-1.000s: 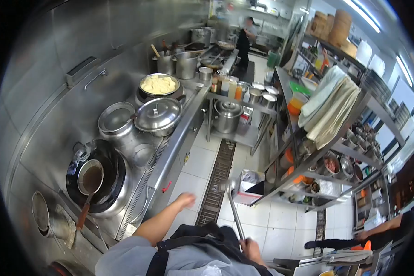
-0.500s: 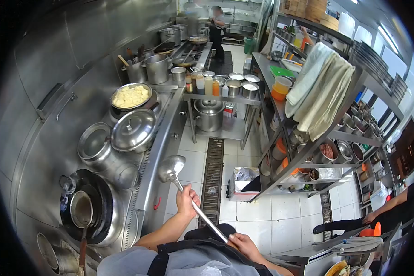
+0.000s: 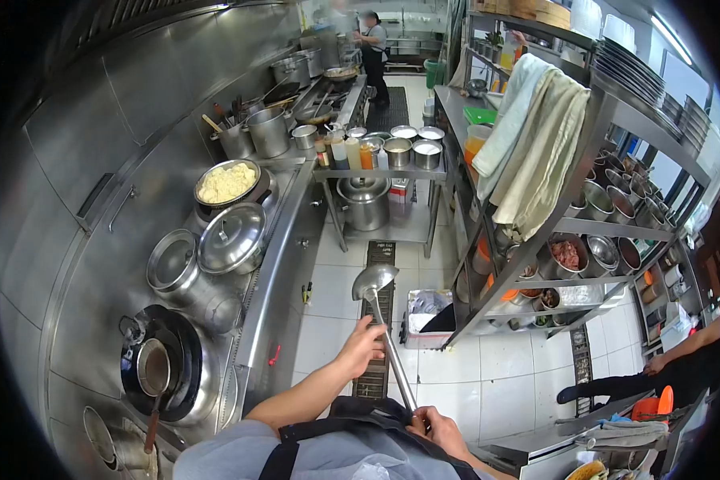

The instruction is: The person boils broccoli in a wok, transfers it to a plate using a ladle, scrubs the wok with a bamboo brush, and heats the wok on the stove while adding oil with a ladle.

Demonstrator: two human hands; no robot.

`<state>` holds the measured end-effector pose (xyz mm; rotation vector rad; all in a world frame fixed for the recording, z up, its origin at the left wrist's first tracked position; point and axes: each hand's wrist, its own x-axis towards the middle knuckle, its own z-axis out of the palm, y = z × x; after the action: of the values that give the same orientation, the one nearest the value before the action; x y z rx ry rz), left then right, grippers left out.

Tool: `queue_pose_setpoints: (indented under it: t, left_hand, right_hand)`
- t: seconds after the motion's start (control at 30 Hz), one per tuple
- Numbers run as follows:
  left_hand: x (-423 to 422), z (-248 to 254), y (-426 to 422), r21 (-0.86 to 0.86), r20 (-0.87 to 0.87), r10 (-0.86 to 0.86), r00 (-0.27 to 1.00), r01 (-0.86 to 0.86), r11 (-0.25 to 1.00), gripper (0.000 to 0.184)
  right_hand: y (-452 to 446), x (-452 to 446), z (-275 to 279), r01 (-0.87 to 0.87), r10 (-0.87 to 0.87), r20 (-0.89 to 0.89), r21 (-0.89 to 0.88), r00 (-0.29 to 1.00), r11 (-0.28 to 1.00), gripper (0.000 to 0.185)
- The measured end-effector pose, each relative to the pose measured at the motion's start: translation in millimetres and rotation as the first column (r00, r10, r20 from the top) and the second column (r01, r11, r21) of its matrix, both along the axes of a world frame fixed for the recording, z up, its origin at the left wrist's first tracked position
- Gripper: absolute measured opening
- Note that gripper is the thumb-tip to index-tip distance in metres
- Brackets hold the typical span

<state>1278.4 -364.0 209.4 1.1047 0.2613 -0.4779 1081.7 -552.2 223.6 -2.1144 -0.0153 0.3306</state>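
Note:
A long-handled steel ladle point(image 3: 374, 282) slants in front of me, its bowl over the floor drain and its handle running down towards my apron. My right hand point(image 3: 438, 432) is closed around the lower end of that handle, close to my body. Further up, my left hand point(image 3: 362, 350) lies just left of the shaft with loosened fingers, their tips at or very near the metal. It does not wrap around the handle.
Left on the steel range are a wok point(image 3: 186, 368) with a strainer point(image 3: 154, 366), a lidded pot point(image 3: 232, 240) and a pan of pale yellow food point(image 3: 227, 182). Shelving with towels point(image 3: 540, 144) stands right; a bin point(image 3: 428, 320) is below. Other people are far ahead and right.
The ladle bowl has swung right, away from the range edge to over the drain. My left hand has loosened from the shaft and moved right; my right hand keeps the handle end.

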Motion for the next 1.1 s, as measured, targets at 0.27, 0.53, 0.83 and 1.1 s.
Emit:
queue_pose_setpoints:
  t: [0.27, 0.53, 0.83, 1.1]
  left_hand:
    - [-25.6, -11.9, -63.5, -0.186, -0.113, 0.423, 0.899, -0.437, 0.880, 0.023]
    - [-37.3, 0.5, -61.3, -0.198, -0.041, 0.362, 0.931, -0.363, 0.911, 0.024]
    - [-30.7, 46.8, -21.6, -0.220, 0.043, 0.440, 0.897, -0.421, 0.880, 0.029]
    - [56.2, 10.6, 65.1, -0.218, -0.053, 0.506, 0.861, -0.504, 0.835, 0.033]
  right_hand:
    - [-51.9, -41.8, -27.9, 0.287, -0.348, 0.002, 0.561, 0.937, 0.777, 0.039]
    - [-83.4, -24.5, -42.0, 0.377, -0.212, -0.409, 0.379, 0.887, 0.845, 0.022]
    - [-52.1, 27.8, 1.9, 0.203, -0.126, -0.212, 0.396, 0.969, 0.895, 0.019]
    - [28.1, 111.2, -16.3, 0.121, -0.152, 0.031, 0.467, 0.988, 0.876, 0.025]
